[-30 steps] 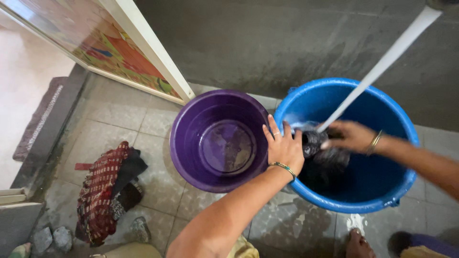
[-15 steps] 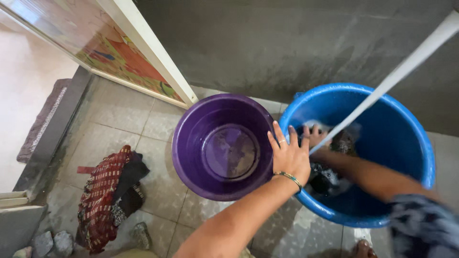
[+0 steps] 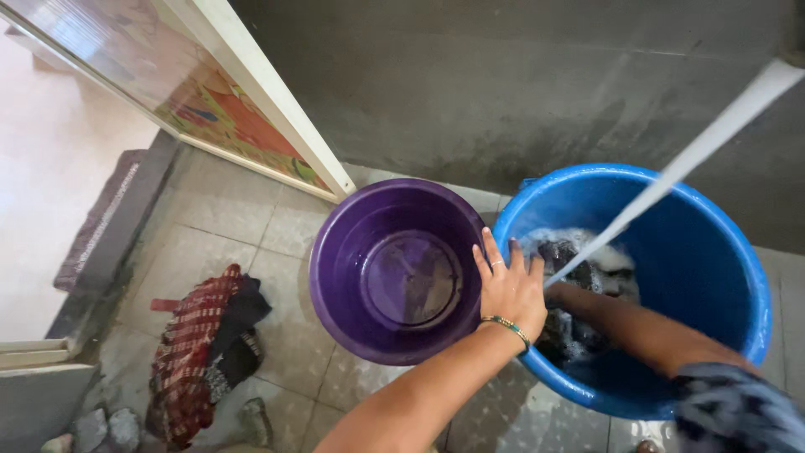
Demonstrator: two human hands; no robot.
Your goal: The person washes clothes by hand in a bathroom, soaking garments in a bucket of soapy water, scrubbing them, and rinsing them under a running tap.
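Left hand flat, fingers spread, resting where the purple bucket meets the blue bucket, right arm down inside the blue one, its fingers hidden, grip impossible to tell, dark wet cloth in foam, water stream pouring in, red checked clothes heaped on the floor at left

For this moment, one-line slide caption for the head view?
Left hand rests on the blue bucket's rim beside a purple bucket; right hand hidden in dark wet cloth under running water.
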